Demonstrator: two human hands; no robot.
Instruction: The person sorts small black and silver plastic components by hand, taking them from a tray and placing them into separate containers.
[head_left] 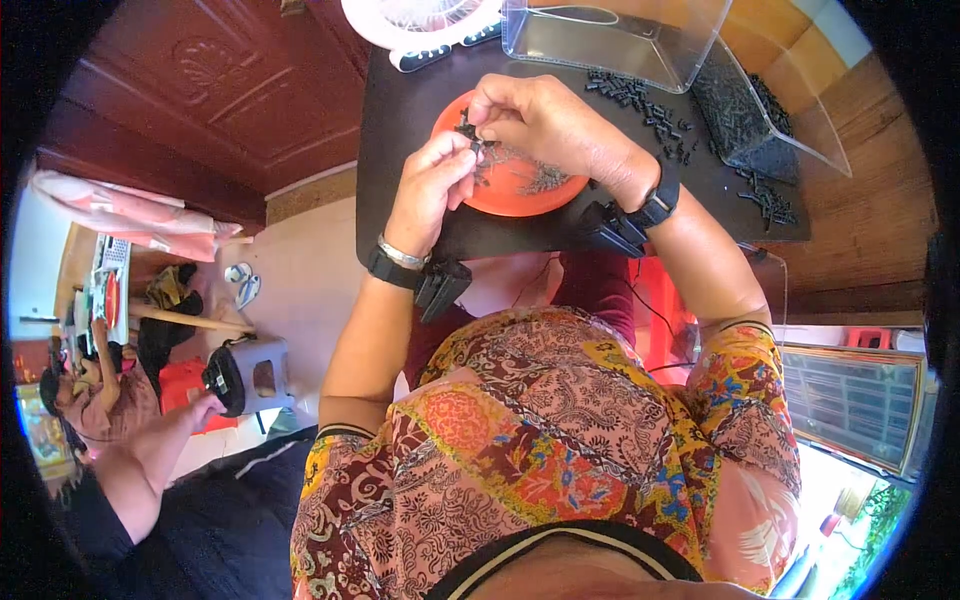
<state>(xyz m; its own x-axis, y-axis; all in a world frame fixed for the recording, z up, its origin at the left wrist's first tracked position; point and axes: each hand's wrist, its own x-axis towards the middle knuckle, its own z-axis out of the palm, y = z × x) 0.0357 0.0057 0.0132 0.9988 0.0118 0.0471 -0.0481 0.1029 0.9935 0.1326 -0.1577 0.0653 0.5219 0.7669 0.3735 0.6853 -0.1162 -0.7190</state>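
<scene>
Both my hands are raised over an orange plate (505, 203) on a dark table (395, 130). My left hand (425, 190) is closed, its thumb and fingers pinching a small black plastic part (476, 146). Just above and to the right, my right hand (548, 120) is also closed, with thumb and forefinger pinched beside that part. Whatever its fingertips grip is too small to make out. Thin grey metal pins (545, 178) lie heaped in the plate below my right hand.
Loose black parts (640, 105) are scattered on the table to the right, with a second cluster (768, 200) nearer the edge. A clear bin (735, 125) holds more. Another clear bin (600, 55) and a white round object (415, 22) stand behind. A person (110, 400) sits at far left.
</scene>
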